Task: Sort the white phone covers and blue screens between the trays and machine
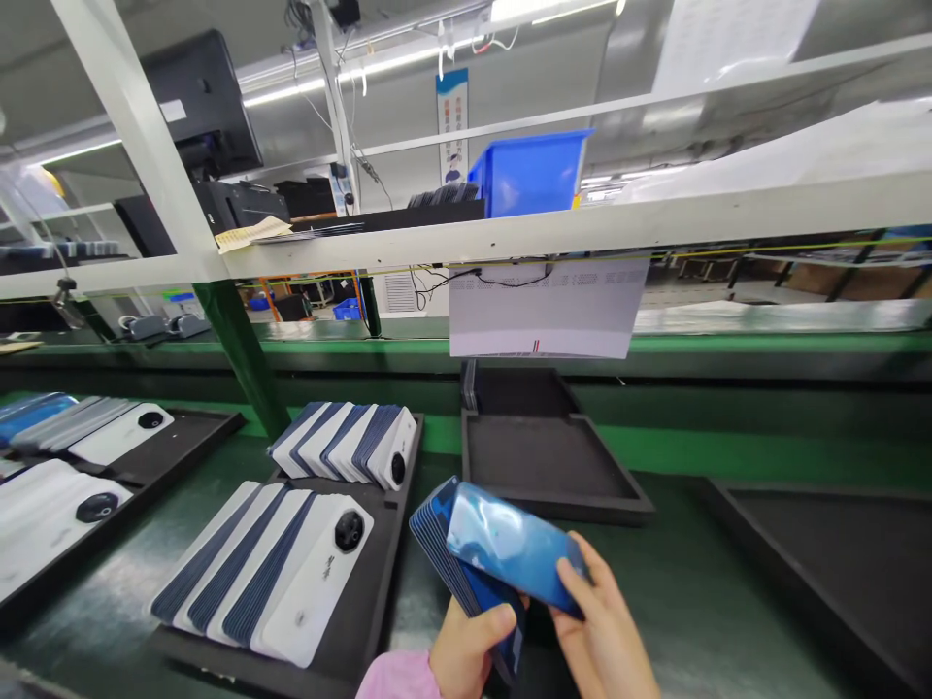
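My left hand (470, 643), in a pink sleeve, is closed around a fanned stack of thin dark blue phone back panels (439, 544), its thumb lying across the top one. Between the thumb and fingers of my right hand (604, 616) is a single glossy blue phone panel (510, 540). This panel is tilted and partly covers the stack. Left of my hands, a black foam tray (356, 592) bears two fanned rows of panels: a front row of white phone back covers (310, 573) with dark blue ones among them, and a similar back row (349, 447).
Another black tray (546, 456) stands behind my hands, with a few dark panels in its far corner. One more tray (837, 553) lies at right. The far-left tray (182, 447) bears white and blue panels. A white shelf beam (510, 233) crosses above, bearing a blue bin (535, 175).
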Demonstrator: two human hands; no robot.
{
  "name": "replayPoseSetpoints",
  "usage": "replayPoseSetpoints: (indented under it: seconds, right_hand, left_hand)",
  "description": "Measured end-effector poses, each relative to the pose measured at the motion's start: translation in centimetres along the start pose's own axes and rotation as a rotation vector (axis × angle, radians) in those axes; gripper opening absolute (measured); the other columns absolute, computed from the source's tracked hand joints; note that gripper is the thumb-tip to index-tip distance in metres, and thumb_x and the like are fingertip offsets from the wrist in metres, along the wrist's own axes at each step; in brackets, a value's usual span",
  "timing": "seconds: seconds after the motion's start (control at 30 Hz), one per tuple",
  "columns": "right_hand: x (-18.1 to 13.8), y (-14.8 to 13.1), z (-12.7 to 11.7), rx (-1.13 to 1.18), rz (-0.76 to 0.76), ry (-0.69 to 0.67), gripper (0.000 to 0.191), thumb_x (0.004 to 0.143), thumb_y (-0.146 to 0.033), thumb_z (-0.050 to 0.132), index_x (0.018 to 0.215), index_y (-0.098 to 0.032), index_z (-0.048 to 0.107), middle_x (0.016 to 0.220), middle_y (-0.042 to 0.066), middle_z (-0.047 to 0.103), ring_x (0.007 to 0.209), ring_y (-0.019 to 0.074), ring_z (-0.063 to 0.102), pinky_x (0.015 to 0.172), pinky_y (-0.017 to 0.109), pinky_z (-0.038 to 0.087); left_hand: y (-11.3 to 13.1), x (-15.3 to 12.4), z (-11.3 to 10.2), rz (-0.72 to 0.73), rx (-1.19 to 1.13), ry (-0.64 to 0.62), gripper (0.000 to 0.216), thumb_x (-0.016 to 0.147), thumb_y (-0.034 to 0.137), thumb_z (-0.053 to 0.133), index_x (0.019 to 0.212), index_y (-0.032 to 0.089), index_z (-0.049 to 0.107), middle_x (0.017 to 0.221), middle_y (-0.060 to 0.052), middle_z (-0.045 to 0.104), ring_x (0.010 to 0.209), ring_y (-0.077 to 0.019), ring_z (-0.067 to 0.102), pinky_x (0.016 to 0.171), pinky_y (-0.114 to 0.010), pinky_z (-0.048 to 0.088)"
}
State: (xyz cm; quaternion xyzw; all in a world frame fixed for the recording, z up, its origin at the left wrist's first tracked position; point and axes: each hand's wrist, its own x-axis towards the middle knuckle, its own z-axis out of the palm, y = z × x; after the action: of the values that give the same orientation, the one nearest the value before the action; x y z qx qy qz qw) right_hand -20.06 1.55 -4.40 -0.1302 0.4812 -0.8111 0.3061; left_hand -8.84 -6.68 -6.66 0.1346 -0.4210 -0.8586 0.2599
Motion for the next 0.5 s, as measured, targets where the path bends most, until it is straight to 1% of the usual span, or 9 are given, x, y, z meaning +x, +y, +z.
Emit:
replayPoseSetpoints:
  seconds: [0.07,0.13,0.17,0.2,0.3,0.33,0.4,0.43,0.5]
  right_hand:
    - [-0.3,1.4,0.3,-0.003,0.076,-0.094,0.064,0.074,-0.055,0.071,0.114,-0.02,0.035,0.105,0.011,0.057,0.095,0.0285,0.058,0.075,0.038,0.054]
    - [-0.5,2.1,0.5,-0.059,0.059,-0.152,0.062,0.072,-0.054,0.074,0.108,-0.018,0.038,0.098,0.008,0.058,0.094,0.0246,0.057,0.08,0.034,0.051]
    - [-0.6,2.2,0.5,-0.098,0.046,-0.173,0.06,0.072,-0.054,0.074,0.105,-0.017,0.04,0.092,0.006,0.058,0.09,0.022,0.057,0.077,0.03,0.051]
    - [-0.7,2.2,0.5,-0.131,0.049,-0.196,0.058,0.072,-0.055,0.074,0.101,-0.016,0.041,0.085,0.005,0.058,0.081,0.0187,0.057,0.07,0.025,0.05]
    - [-1.0,2.2,0.6,-0.175,0.185,-0.295,0.057,0.073,-0.06,0.072,0.09,-0.015,0.043,0.069,-0.001,0.049,0.054,0.0095,0.046,0.047,0.017,0.041]
    - [-1.1,2.3,0.6,-0.179,0.242,-0.321,0.057,0.073,-0.062,0.071,0.088,-0.015,0.042,0.067,-0.002,0.047,0.05,0.008,0.043,0.044,0.016,0.038]
    - [-1.2,2.5,0.5,-0.202,0.303,-0.349,0.055,0.074,-0.061,0.069,0.087,-0.015,0.042,0.069,-0.003,0.045,0.05,0.0078,0.042,0.043,0.017,0.04]
    - [-1.1,2.6,0.4,-0.234,0.298,-0.356,0.053,0.075,-0.06,0.068,0.088,-0.015,0.043,0.072,-0.002,0.046,0.052,0.0088,0.044,0.044,0.018,0.041]
    - [-0.9,2.7,0.1,-0.347,0.194,-0.364,0.048,0.077,-0.057,0.066,0.092,-0.015,0.047,0.082,0.003,0.05,0.062,0.0127,0.05,0.05,0.021,0.046]
  left_hand:
    - [-0.2,0.0,-0.1,0.034,0.069,-0.006,0.051,0.066,0.041,0.075,0.107,0.014,0.063,0.108,-0.012,0.061,0.105,-0.0273,0.054,0.098,-0.041,0.037]
    - [0.0,0.0,0.0,0.03,0.158,-0.007,0.057,0.068,0.043,0.073,0.116,0.014,0.059,0.112,-0.013,0.06,0.11,-0.0287,0.052,0.101,-0.042,0.034]
    - [0.1,-0.1,0.1,0.028,0.199,-0.018,0.06,0.07,0.043,0.072,0.119,0.014,0.056,0.112,-0.014,0.06,0.111,-0.0284,0.051,0.102,-0.041,0.034]
    - [0.3,-0.1,0.2,0.028,0.223,-0.04,0.063,0.071,0.043,0.071,0.123,0.014,0.053,0.112,-0.014,0.06,0.107,-0.0274,0.054,0.099,-0.041,0.036]
    - [0.7,-0.4,0.3,0.076,0.239,-0.097,0.072,0.071,0.045,0.07,0.131,0.018,0.042,0.107,-0.013,0.06,0.084,-0.0213,0.06,0.083,-0.037,0.046]
    - [0.7,-0.4,0.2,0.107,0.248,-0.079,0.071,0.07,0.044,0.072,0.13,0.019,0.042,0.108,-0.013,0.059,0.083,-0.021,0.06,0.081,-0.036,0.047]
    - [0.8,-0.5,-0.2,0.142,0.269,-0.021,0.064,0.069,0.042,0.073,0.123,0.019,0.047,0.113,-0.013,0.055,0.095,-0.025,0.057,0.086,-0.038,0.045]
    - [0.7,-0.4,-0.4,0.152,0.272,0.002,0.06,0.069,0.042,0.073,0.118,0.019,0.049,0.116,-0.012,0.053,0.103,-0.0277,0.054,0.092,-0.04,0.043]
    - [0.7,-0.3,-0.7,0.165,0.267,0.011,0.054,0.07,0.042,0.072,0.114,0.02,0.051,0.116,-0.011,0.051,0.11,-0.0299,0.05,0.098,-0.044,0.038]
